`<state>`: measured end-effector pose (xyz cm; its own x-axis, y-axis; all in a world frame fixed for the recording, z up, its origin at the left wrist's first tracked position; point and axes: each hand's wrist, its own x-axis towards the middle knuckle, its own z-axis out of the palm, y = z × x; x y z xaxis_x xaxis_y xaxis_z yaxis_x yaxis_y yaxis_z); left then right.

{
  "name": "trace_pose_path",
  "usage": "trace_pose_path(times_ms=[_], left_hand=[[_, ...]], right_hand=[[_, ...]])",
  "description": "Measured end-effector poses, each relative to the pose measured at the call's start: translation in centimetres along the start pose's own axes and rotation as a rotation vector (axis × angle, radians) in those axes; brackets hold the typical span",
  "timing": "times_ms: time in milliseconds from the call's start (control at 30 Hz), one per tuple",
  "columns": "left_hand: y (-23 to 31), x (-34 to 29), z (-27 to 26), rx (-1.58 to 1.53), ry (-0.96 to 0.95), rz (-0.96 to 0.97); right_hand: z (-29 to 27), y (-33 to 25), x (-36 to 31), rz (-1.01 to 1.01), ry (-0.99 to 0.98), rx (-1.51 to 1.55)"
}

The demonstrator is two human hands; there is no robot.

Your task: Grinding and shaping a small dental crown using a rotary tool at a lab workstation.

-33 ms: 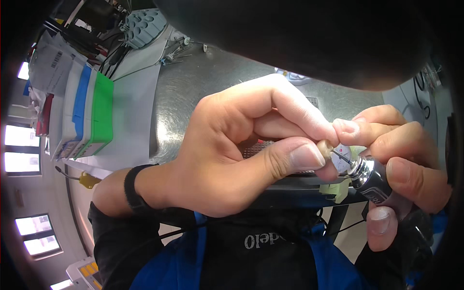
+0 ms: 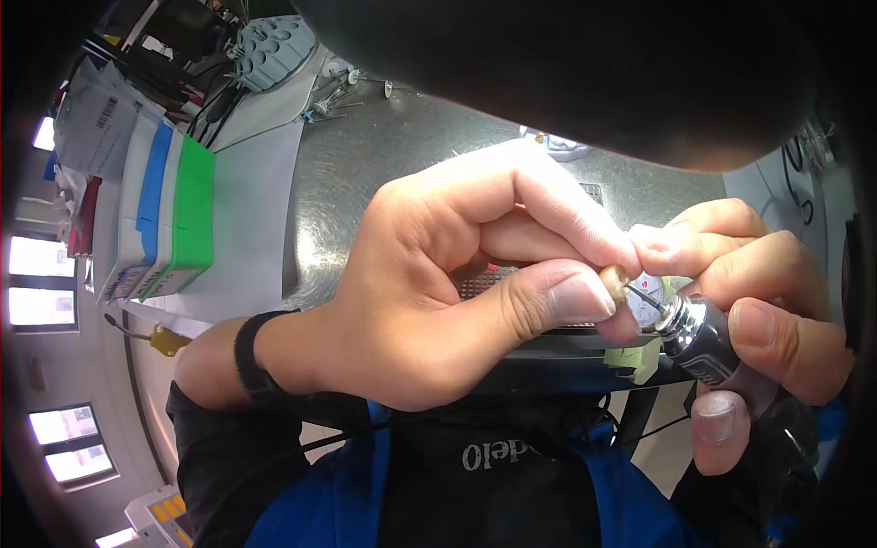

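Observation:
Between the thumb and index finger of my left hand (image 2: 438,274) is a small cream-coloured dental crown (image 2: 613,280), its hollow side turned to the right. My right hand (image 2: 786,292) grips a dark rotary handpiece (image 2: 702,345) with a shiny metal nose. A thin dark bur (image 2: 645,296) sticks out of that nose, and its tip reaches the crown's opening; whether it touches the inner wall I cannot tell. The fingertips of both hands meet just above the crown. Behind the bur, a round white dial (image 2: 650,313) is partly hidden by my fingers.
Upright green (image 2: 192,215) and blue boxes stand at the left. A grey holder with round holes (image 2: 272,55) is at the far left, near several loose mounted tools (image 2: 338,96) on the metal worktop (image 2: 365,137). A pale dental model (image 2: 559,146) lies beyond my hands.
The crown has turned slightly between my left fingers. The handpiece has rolled a little in my right hand; both grips stay the same.

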<state>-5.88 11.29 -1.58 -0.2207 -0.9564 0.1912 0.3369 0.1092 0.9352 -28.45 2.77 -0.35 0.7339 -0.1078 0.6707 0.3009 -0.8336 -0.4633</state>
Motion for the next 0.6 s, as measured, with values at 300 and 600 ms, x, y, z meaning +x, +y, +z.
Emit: trace_pose_path(times_ms=[300,600], left_hand=[[-0.29,0.07,-0.52,0.031,-0.049,0.028],[-0.16,-0.03,-0.57,0.057,-0.051,0.010]], right_hand=[[0.23,-0.06,-0.09,0.010,0.011,-0.020],[0.33,0.08,-0.27,0.015,-0.009,0.019]])
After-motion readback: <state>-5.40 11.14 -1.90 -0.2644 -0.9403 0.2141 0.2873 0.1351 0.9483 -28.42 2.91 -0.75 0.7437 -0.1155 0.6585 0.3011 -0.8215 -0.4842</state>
